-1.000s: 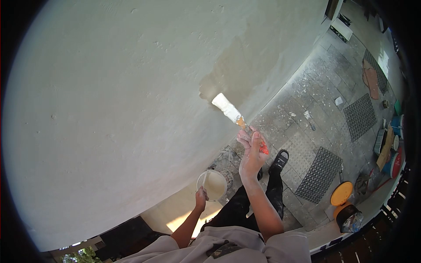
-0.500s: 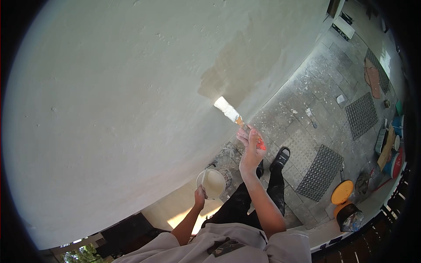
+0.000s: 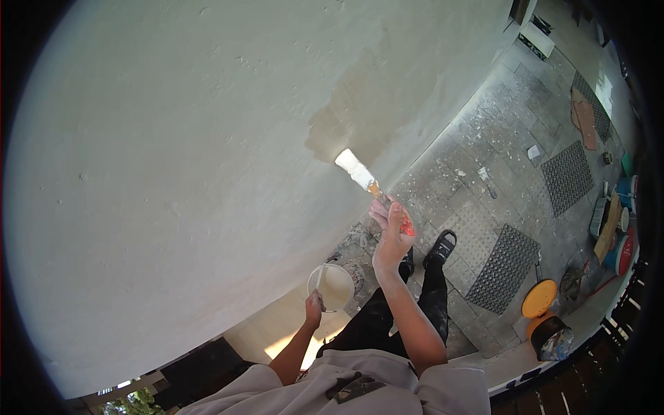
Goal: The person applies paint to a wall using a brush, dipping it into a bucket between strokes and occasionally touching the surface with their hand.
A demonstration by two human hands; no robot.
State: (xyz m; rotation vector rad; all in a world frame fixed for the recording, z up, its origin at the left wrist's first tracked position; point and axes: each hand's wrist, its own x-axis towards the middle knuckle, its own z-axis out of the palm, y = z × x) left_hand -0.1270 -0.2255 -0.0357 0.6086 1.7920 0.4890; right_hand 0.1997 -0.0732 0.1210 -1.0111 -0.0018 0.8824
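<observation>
A wide brush (image 3: 355,170) with white bristles is held by its red-ended handle in my right hand (image 3: 392,238). The bristle tip is at the pale wall (image 3: 187,159), beside the lower edge of a darker, damp-looking patch (image 3: 366,104). Lower down, my left hand (image 3: 315,304) is closed at the rim of a bucket (image 3: 337,287) of whitish liquid. A thin light stick or handle lies across the bucket's opening by that hand; whether my fingers grip it or the rim, I cannot tell.
Tiled floor (image 3: 470,159) with white splatters runs along the wall's base. Textured mats (image 3: 503,268), a yellow lid (image 3: 539,298), an orange bucket (image 3: 543,325) and a small brush or scraper (image 3: 487,182) lie to the right. Several more buckets stand at the far right.
The brush and my right hand have shifted slightly left in view. My left hand stays at the bucket, and the whole view has moved a little.
</observation>
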